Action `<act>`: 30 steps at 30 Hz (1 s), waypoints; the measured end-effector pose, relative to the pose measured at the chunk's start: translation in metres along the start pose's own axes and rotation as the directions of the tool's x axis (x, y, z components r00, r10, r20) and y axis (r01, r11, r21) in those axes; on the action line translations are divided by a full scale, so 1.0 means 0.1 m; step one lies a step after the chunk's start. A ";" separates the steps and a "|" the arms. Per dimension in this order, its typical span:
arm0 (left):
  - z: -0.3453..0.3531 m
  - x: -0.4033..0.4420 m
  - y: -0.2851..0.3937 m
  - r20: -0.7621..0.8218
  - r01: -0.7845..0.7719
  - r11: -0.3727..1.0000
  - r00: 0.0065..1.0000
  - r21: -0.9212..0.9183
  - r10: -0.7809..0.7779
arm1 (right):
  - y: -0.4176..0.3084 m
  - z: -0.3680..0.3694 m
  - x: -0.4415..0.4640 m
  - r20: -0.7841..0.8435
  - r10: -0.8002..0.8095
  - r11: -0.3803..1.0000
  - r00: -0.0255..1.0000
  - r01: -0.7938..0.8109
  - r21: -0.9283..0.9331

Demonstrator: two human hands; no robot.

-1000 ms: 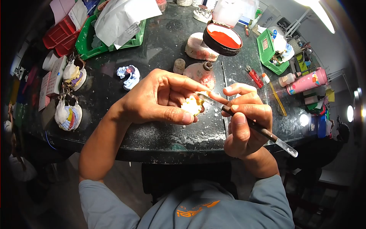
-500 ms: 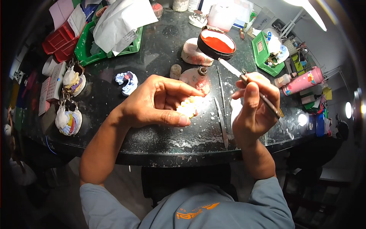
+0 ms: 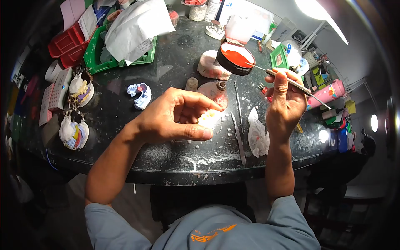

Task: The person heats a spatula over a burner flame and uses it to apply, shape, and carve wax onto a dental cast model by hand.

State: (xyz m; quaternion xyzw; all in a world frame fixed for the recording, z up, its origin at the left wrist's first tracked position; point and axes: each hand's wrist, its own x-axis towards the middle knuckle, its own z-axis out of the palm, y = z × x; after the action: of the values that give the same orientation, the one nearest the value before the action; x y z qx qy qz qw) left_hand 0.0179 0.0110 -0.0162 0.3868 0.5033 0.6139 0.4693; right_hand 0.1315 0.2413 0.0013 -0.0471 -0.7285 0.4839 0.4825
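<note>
My left hand curls around a small pale yellow dental piece with tooth shapes, brightly lit between thumb and fingers. In my right hand, pinched by thumb and fingers, is a slim metal wax carver. Its thin tip reaches to the red wax in a round black tin; whether it touches the wax, I cannot tell. The tin is tilted beside a pinkish-white block. Just beyond my left fingertips stands a glass lamp-like bottle with a metal neck.
Two thin metal tools and a crumpled white tissue lie between my hands. A blue-white dental cast sits left. Farther left are mounted casts and a green bin. A pink bottle lies right.
My right hand has turned the carver, so a thin tip now points at the wax where a broader pale blade showed before. My left hand keeps its hold on the dental piece.
</note>
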 end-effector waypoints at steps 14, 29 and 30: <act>-0.01 0.04 -0.07 -0.005 -0.099 0.994 0.995 0.042 0.099 | -0.03 -0.01 -0.01 0.001 0.010 1.000 1.000 -0.010 0.013; -0.03 0.03 -0.05 -0.002 -0.086 0.996 0.996 0.006 0.086 | -0.20 0.13 -0.49 0.138 -0.249 0.932 0.959 0.199 0.302; -0.03 0.04 -0.05 0.000 -0.080 0.996 0.997 0.032 0.080 | -0.21 0.14 -0.50 0.150 -0.257 0.932 0.955 0.203 0.302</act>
State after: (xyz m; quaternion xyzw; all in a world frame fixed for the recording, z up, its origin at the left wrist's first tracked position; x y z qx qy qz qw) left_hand 0.0146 0.0140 -0.0216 0.4135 0.4974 0.6244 0.4378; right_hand 0.1564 0.1940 -0.0168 0.1538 -0.6943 0.5252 0.4673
